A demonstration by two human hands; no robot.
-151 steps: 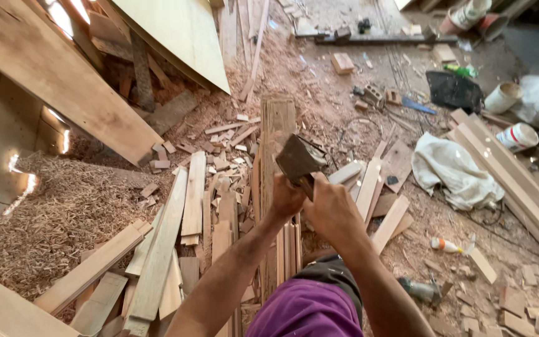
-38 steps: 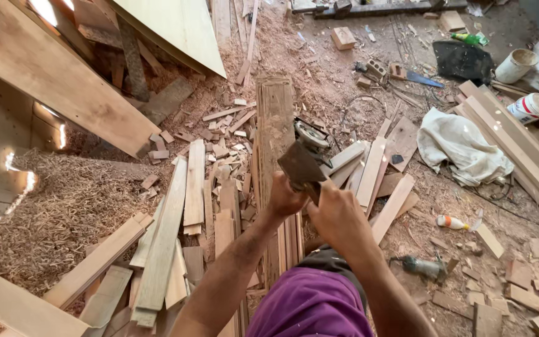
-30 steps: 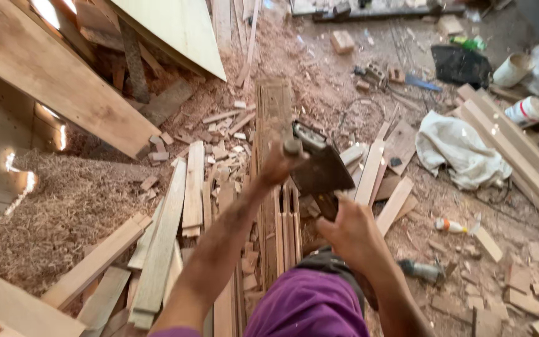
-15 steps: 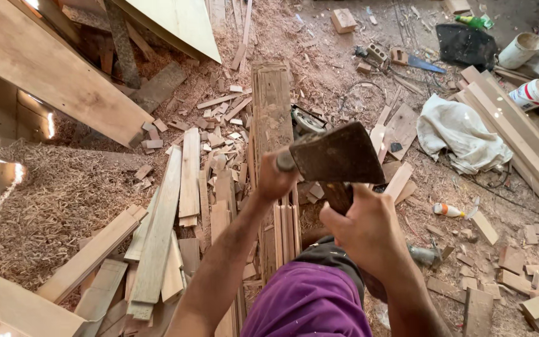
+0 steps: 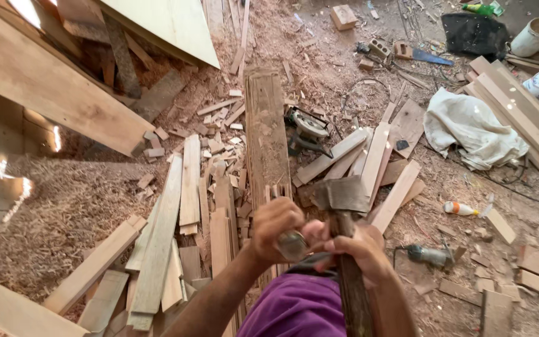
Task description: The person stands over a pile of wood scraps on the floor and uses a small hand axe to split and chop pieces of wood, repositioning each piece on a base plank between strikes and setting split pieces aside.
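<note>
On the sawdust-strewn floor, loose slats (image 5: 185,187) lie at left. The left hand (image 5: 276,228) is closed around a chisel (image 5: 292,244) set against the upright plank (image 5: 266,134). Just beside it, the right hand (image 5: 360,246) grips the hammer (image 5: 344,215) by its handle. A white cloth (image 5: 472,128) lies at right.

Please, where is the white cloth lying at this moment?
In the head view the white cloth lies on the floor at upper right, between the scattered offcuts and the long planks, below the black bag.
</note>
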